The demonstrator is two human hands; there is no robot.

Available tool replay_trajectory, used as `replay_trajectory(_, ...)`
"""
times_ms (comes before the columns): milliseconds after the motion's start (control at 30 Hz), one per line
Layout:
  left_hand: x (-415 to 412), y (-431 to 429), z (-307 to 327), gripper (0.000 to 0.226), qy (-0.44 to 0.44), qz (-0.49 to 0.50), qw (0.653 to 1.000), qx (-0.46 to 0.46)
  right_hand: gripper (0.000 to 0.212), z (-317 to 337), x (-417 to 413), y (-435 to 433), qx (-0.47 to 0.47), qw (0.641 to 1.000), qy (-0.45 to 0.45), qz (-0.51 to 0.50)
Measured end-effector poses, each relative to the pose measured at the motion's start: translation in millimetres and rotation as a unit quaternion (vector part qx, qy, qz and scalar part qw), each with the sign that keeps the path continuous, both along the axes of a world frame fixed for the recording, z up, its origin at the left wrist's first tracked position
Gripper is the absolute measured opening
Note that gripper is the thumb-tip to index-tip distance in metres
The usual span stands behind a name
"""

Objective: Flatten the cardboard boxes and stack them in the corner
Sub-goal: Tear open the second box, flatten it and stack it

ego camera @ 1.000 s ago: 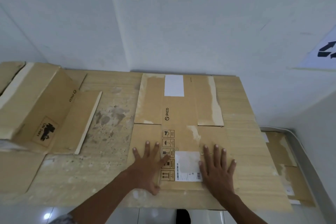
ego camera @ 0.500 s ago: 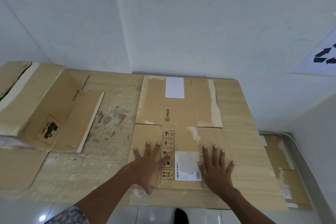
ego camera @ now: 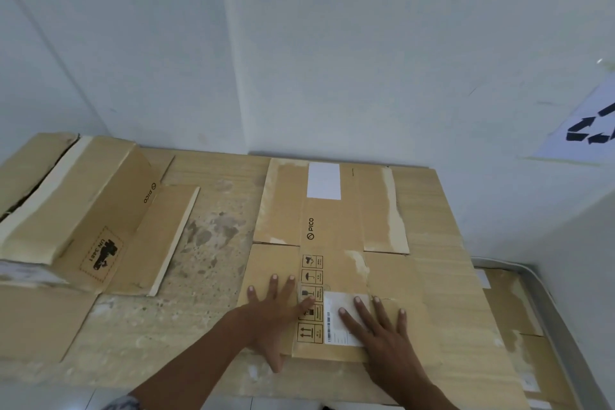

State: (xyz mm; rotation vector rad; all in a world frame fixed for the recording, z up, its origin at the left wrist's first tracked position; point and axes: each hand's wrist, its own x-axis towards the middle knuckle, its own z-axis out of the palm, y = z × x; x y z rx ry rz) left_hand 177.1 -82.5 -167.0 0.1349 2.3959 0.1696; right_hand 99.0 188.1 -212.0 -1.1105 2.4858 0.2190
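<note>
A flattened brown PICO box (ego camera: pixel 332 230) lies on a large cardboard sheet (ego camera: pixel 442 296) in the corner of two white walls. Its flaps spread left and right, and a white shipping label (ego camera: pixel 336 333) sits at its near end. My left hand (ego camera: pixel 276 313) presses flat on the near left flap, fingers spread. Palm down, my right hand (ego camera: pixel 382 333) rests on the white label and the flap beside it. At the left, a second PICO box (ego camera: pixel 76 210) stands partly folded, its top sloping and one flap lying on the sheet.
The cardboard sheet is stained in the middle (ego camera: pixel 209 236). More flat cardboard (ego camera: pixel 512 306) lies lower at the right beside a grey rail (ego camera: pixel 559 326). A paper with a recycling symbol (ego camera: pixel 589 130) hangs on the right wall. White floor tiles show at the bottom edge.
My right hand has slid left onto the white label. My left hand stays on the left flap. The view has tilted slightly.
</note>
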Motion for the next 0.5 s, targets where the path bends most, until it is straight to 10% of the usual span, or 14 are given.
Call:
replay_trajectory(300, 23, 55, 27, 0.104, 0.2, 0.108, 0.97, -0.083, 0.086, 91, -4, -10, -0.035, 0.998, -0.049, -0.016)
replay_trajectory(500, 26, 44, 81, 0.079, 0.148, 0.032, 0.983, -0.106, 0.082, 119, 6, 23, -0.085, 0.991, -0.021, -0.105)
